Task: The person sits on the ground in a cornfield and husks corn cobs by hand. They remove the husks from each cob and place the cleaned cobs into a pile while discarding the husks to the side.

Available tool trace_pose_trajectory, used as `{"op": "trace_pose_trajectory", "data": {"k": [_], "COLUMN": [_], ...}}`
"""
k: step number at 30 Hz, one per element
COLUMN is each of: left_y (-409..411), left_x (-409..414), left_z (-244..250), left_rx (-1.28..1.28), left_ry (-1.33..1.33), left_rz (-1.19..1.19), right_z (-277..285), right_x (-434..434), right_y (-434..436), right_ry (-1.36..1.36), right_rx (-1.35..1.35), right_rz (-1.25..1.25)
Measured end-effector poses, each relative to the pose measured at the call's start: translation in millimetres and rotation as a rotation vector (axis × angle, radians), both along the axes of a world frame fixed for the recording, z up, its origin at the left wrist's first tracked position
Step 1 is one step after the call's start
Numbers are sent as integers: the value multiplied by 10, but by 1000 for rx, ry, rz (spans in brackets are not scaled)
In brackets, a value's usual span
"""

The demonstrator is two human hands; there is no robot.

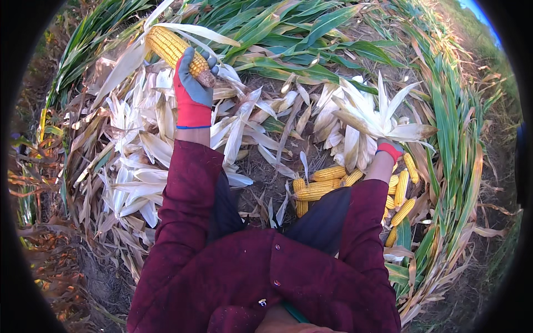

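My left hand (193,85), in a red and grey work glove, is closed around a yellow ear of corn (167,45). The ear tilts, its brownish tip toward me, and its pale husk leaves (125,70) hang peeled back at the far end. On the right, my gloved right hand (389,149) is at the base of a splayed white corn husk (387,118). Its fingers are mostly hidden, but the husk appears held. No kernels show among those leaves. Bare corn ears (318,189) lie by my right knee, and several more ears (402,187) lie beyond my right forearm.
A heap of dry husks (141,175) covers the ground on the left. More husks (333,125) are piled ahead of my right hand. Green corn stalks and leaves (291,45) lie across the far side and curve down the right (447,137). Bare soil (266,183) shows between my knees.
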State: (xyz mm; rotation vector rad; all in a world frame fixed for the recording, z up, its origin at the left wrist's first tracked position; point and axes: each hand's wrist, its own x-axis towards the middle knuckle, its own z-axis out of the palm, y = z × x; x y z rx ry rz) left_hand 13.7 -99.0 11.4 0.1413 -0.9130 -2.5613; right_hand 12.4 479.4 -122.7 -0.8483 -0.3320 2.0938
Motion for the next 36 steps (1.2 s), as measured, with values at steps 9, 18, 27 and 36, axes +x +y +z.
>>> {"op": "trace_pose_trajectory", "data": {"k": [9,18,27,36], "left_y": [514,993,1409,1207], "left_x": [381,559,724,415], "left_z": [125,30,-39,-4], "left_rx": [-286,-479,-608,-41], "left_ry": [181,47,128,42], "left_rz": [-403,-499,-754,-819], "right_z": [740,1281,1391,1264], "right_x": [177,947,1167,1389], "right_y": [-2573,-3091,-2860,-2805], "right_ry": [213,336,58,95], "right_rx": [319,500,880,558], "right_rz": [1481,1673,1460,1831]}}
